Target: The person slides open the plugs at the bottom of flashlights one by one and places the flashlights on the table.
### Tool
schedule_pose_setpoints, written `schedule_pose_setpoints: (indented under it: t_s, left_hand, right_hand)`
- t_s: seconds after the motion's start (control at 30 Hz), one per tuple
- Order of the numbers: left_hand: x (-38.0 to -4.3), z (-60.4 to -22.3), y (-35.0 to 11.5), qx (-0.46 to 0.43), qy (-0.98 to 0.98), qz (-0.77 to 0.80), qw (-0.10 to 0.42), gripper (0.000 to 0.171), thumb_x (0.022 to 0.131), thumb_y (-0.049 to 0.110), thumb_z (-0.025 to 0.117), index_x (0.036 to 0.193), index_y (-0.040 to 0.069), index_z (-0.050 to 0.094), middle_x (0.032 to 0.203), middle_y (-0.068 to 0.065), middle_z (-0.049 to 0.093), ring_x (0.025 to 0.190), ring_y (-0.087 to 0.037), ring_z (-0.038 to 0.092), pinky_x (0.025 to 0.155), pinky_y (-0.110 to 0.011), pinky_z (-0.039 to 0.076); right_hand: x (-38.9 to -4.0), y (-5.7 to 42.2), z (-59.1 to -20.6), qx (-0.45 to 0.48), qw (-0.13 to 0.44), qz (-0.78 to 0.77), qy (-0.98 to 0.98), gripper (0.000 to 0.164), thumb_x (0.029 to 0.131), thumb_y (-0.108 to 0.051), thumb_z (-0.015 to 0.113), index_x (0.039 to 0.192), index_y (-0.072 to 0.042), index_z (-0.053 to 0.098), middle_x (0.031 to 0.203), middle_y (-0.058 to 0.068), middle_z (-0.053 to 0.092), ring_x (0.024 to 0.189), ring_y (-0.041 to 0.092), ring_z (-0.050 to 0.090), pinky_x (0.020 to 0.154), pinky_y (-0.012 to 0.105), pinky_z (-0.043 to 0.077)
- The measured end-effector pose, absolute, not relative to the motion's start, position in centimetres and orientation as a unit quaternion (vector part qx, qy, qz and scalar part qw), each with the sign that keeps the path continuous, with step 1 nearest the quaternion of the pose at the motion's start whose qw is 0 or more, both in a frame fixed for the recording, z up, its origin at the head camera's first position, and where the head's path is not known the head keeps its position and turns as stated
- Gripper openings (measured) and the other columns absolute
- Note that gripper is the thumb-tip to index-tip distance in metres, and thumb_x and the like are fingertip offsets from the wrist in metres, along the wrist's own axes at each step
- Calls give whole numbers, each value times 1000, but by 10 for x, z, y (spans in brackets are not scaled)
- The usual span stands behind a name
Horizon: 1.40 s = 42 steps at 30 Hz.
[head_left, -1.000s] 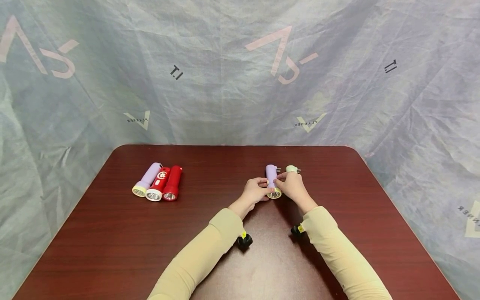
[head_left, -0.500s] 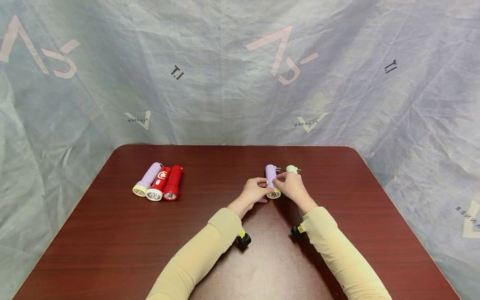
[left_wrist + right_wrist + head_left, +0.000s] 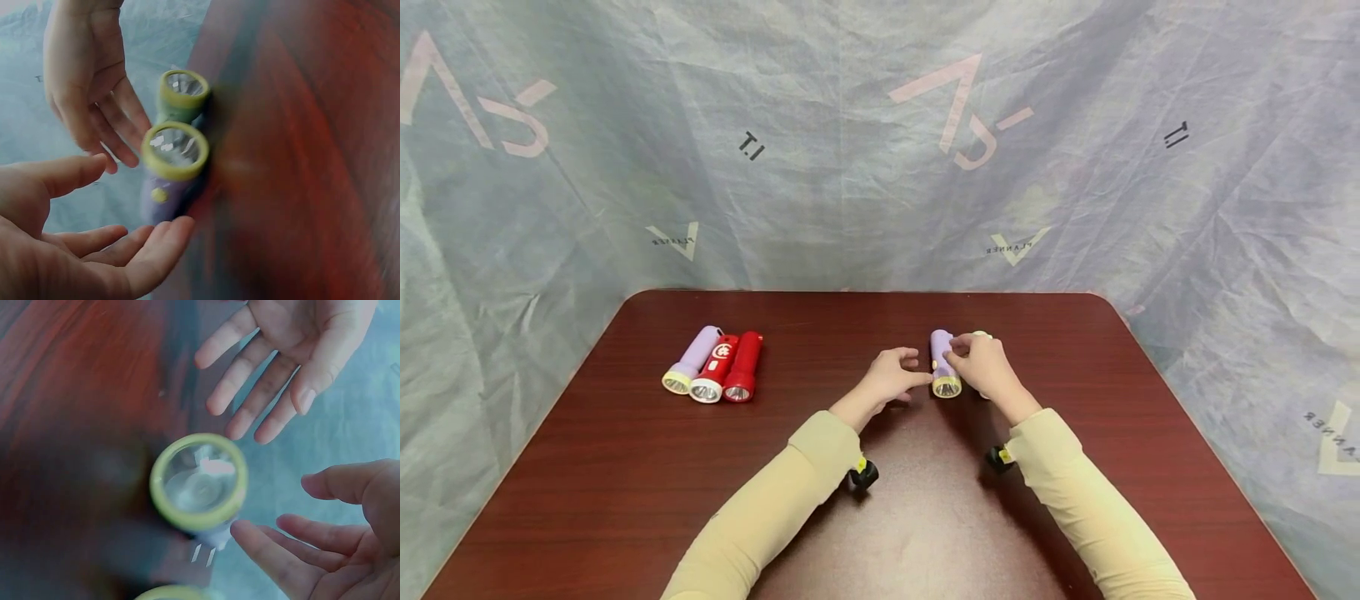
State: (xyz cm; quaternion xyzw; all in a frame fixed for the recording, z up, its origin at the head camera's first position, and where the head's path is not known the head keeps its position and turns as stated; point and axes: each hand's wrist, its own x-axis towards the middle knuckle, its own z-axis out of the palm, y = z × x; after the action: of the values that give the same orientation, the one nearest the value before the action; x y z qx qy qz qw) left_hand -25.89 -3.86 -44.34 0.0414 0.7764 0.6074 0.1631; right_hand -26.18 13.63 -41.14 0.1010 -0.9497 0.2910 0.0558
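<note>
Gently: your left hand (image 3: pixel 886 379) and right hand (image 3: pixel 987 367) have fingers apart, gripping nothing.
If aligning, lightly nudge the lavender, yellow-rimmed cylindrical flashlight (image 3: pixel 941 369), lying beside the pale-green flashlight (image 3: pixel 182 103) on the red-brown table (image 3: pixel 587 467).

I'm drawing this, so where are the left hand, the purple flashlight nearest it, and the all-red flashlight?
Left hand (image 3: pixel 886 377): head view, back of it.
Purple flashlight (image 3: pixel 172 172): left wrist view, yellow rim.
All-red flashlight (image 3: pixel 746 363): head view, barrel.
</note>
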Motion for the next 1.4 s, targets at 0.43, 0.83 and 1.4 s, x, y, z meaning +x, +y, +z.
schedule_pose_setpoints:
  t_s: [0.43, 0.83, 1.4]
  left_hand:
    - [-248, -392, -97, 98, 899, 418, 91, 72, 84, 30, 71, 144, 8, 37, 137, -13, 51, 125, -31, 48, 96, -45, 47]
    - [-232, -369, -160, 93, 947, 306, 10, 72, 84, 30, 68, 142, 2, 37, 139, -20, 46, 126, -38, 44, 104, -54, 38]
    - [-220, -410, -236, -26, 978, 191, -74, 72, 84, 25, 68, 140, -4, 34, 131, -35, 41, 113, -54, 41, 86, -67, 42]
  right_hand:
    - [-259, 93, -376, 143, -15, 314, -939, 37, 90, -25, 62, 120, -3, 61, 107, 14, 68, 96, 26, 67, 79, 38, 55]
    - [-261, 41, -379, 176, -1, 332, -927, 42, 88, -26, 66, 124, -7, 59, 112, 13, 67, 102, 26, 64, 84, 39, 53]
    - [-259, -34, -404, 208, -77, 444, -868, 55, 86, -23, 68, 136, -13, 48, 121, 14, 62, 89, 25, 68, 70, 29, 56]
